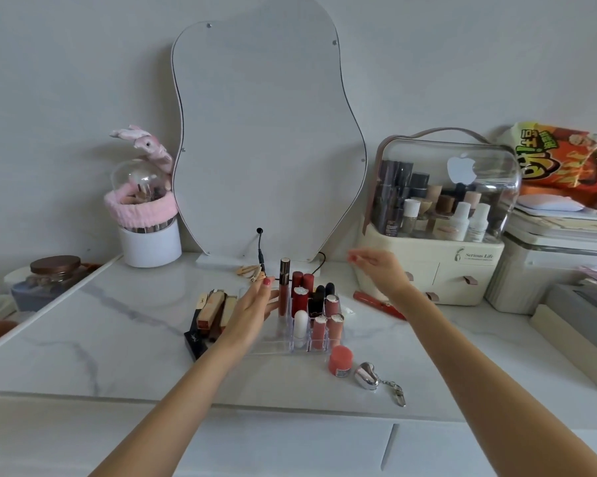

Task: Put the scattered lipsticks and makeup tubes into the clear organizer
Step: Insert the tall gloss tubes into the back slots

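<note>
Your left hand point(255, 306) covers the left part of the clear organizer point(283, 346) and the near ends of the boxed tubes point(210, 311) beside it. Right of the organizer, your right forearm point(438, 332) hides part of the red tube point(376, 301). Your right hand's fingers point(355, 258) are blurred.

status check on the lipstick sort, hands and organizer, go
Left hand open against clear organizer, right hand open, raised, empty. Organizer part filled. Tubes still loose at left, red tube at right. Nothing blocking.
</note>
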